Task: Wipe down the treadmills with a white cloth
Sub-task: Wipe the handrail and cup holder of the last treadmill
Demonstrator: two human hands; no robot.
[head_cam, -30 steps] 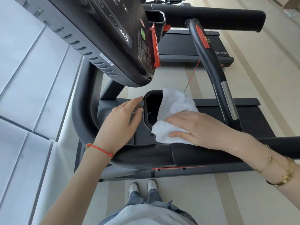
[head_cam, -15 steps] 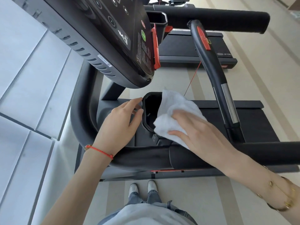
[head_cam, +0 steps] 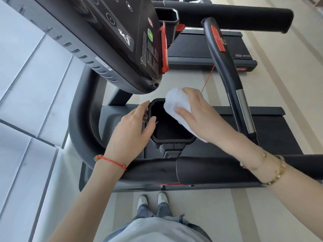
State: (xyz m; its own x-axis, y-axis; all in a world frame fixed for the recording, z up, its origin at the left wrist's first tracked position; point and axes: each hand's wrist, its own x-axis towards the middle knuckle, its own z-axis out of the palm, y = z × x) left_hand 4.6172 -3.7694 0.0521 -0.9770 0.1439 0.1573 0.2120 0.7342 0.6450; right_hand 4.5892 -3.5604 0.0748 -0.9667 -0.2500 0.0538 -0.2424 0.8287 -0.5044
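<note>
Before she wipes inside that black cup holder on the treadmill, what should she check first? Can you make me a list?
1. White cloth in hand: ok, the right hand holds it bunched.
2. Cloth at the cup holder: ok, it lies over the far right rim.
3. Holder steadied: ok, the left hand rests on its left rim, thumb over the edge.
4. Holder free of bottles or rubbish: ok, the part in view looks bare.
5. Red safety cord out of the way: ok, it hangs behind the right hand.
6. Cloth clean enough: cannot tell, only its top shows.
</note>
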